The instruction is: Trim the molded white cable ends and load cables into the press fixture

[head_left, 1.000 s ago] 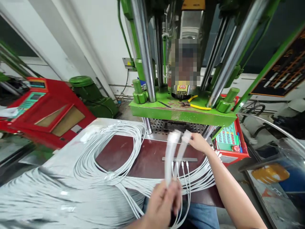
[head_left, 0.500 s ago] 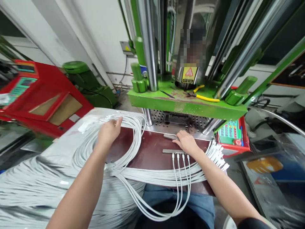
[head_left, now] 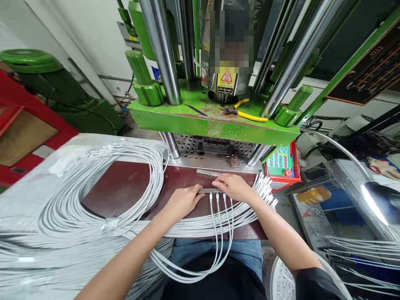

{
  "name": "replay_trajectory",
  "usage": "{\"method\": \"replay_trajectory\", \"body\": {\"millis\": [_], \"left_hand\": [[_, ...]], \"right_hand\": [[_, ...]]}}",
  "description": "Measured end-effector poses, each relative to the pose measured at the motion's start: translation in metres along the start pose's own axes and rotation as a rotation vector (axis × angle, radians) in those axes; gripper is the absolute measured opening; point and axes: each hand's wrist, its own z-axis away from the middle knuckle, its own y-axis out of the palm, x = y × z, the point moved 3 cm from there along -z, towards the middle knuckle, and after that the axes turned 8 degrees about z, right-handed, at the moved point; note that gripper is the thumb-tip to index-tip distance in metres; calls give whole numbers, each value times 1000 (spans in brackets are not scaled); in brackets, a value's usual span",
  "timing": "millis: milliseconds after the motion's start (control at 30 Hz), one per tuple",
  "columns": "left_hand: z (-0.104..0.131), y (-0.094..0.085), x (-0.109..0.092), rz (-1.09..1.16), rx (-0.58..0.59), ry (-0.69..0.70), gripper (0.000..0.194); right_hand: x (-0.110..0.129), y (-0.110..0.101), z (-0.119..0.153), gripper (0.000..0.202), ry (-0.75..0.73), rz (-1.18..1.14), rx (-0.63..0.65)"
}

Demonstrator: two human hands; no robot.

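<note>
A narrow grey metal bar (head_left: 208,191) lies on the dark red board (head_left: 121,183), with several white cable plugs (head_left: 218,196) seated along its near edge. My left hand (head_left: 183,203) pinches the bar's left end between thumb and fingers. Over the bar's right part my right hand (head_left: 236,187) is closed, its fingertips against the metal and hiding that end. Just beyond, a second metal bar (head_left: 206,172) rests on the board, partly behind the right fingers. White cables (head_left: 231,237) run from the plugs down over the board's front edge in a loop.
A large coil of white cable (head_left: 75,196) covers the left side, and bundled plug ends (head_left: 265,187) lie at the board's right. Behind stands a green press (head_left: 215,125) with steel columns; yellow-handled pliers (head_left: 250,116) rest on it. A red control box (head_left: 283,162) is at the right.
My left hand has left the cable coil and moved right to the plugged bar. My right hand has come off the farther bar onto the nearer one. The view has shifted right.
</note>
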Motion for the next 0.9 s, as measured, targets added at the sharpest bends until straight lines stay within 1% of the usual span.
{"method": "replay_trajectory", "body": {"millis": [67, 167, 233, 300, 367, 400, 433, 467, 500, 533, 567, 600, 633, 667, 700, 733, 767, 833, 900], "left_hand": [[-1, -3, -1, -25, -8, 42, 28], [0, -17, -8, -1, -111, 118, 30], [-1, -29, -13, 15, -187, 163, 30], [-4, -42, -15, 58, -257, 168, 31], [-7, -51, -15, 208, -357, 95, 34], [-8, -52, -15, 340, -424, 33, 37], [-7, -51, -16, 513, -488, -42, 41], [-6, -46, -19, 723, -521, -125, 46], [-4, -36, -25, 957, -509, -203, 52], [-1, -22, -34, 1195, -448, -284, 57], [3, -6, -47, 1418, -305, -347, 61], [7, 10, -62, 1584, -144, -383, 60], [11, 25, -77, 1682, 23, -411, 59], [15, 37, -91, 1729, 175, -389, 56], [19, 46, -101, 1735, 275, -367, 54], [21, 52, -108, 1722, 326, -355, 51], [21, 55, -111, 1708, 331, -349, 49], [19, 56, -107, 1704, 280, -369, 48], [16, 52, -98, 1736, 242, -393, 46]], "right_hand": [[2, 6, 2, 41, 17, -6, 48], [4, 9, 3, 46, 81, -97, 88], [6, 5, 4, 47, 118, -189, 88], [8, -4, 4, 44, 121, -257, 44], [7, -15, 2, 43, 117, -282, -25], [6, -21, 1, 44, 122, -275, -52], [4, -27, 0, 45, 130, -259, -73], [2, -32, -2, 47, 140, -239, -91], [0, -38, -4, 50, 145, -216, -100], [-3, -43, -6, 51, 147, -193, -107], [-4, -47, -9, 53, 147, -171, -113], [-6, -52, -12, 54, 144, -152, -117], [-7, -56, -15, 55, 141, -135, -116], [-9, -59, -18, 55, 140, -117, -112], [-10, -61, -22, 55, 139, -97, -107], [-11, -63, -25, 55, 140, -72, -104], [-12, -64, -28, 54, 141, -43, -99], [-14, -65, -33, 55, 143, 13, -90], [-17, -64, -37, 55, 125, 39, -66]]}}
